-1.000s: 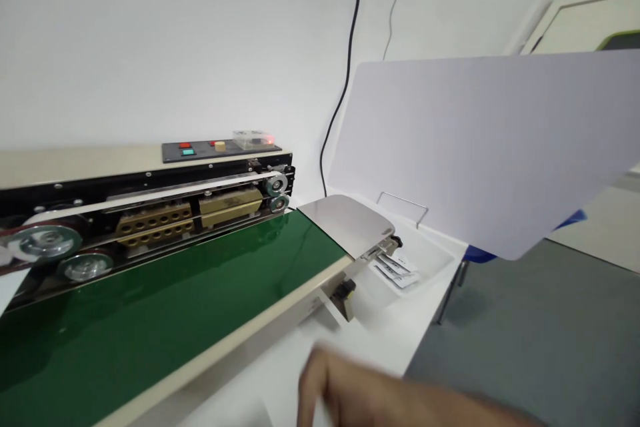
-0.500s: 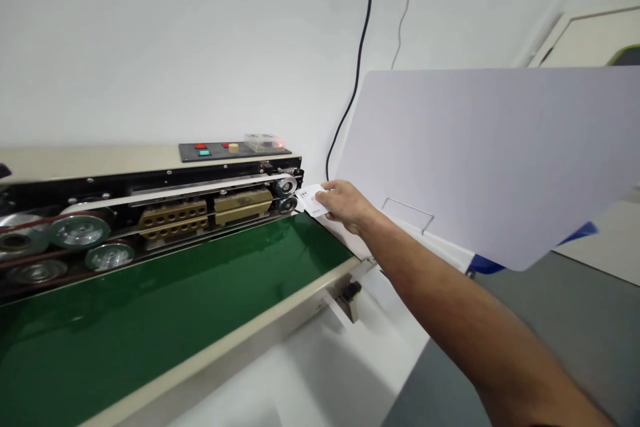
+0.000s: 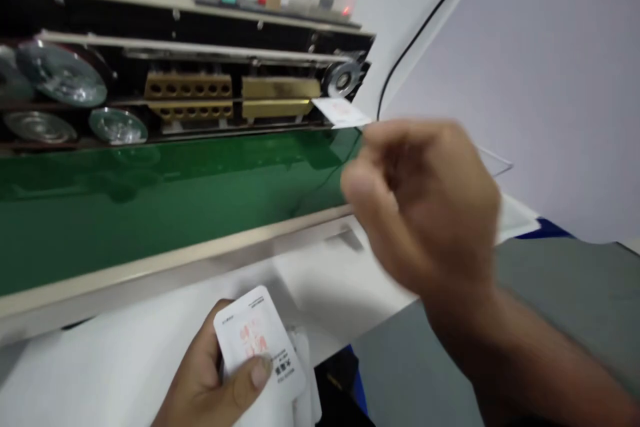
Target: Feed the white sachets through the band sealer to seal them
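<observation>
Left hand (image 3: 207,380) is clamping a stack of white sachets (image 3: 255,340) at 7 o'clock, thumb pressing on top to keep them together. Right hand (image 3: 425,203) is blurred, grip unclear, while a single sachet (image 3: 340,112) is jutting from the sealer (image 3: 187,87) at 12 o'clock, just above the green belt (image 3: 150,193).

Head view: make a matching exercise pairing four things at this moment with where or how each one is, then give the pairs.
Things:
1. Left hand
2. Right hand
3. Loose sachet
4. Green belt

States:
A. Blurred, raised beside the loose sachet
B. Below the brass blocks
C. Gripping white sachets
D. Sticking out by the end wheel

Pairs: 1-C, 2-A, 3-D, 4-B
</observation>
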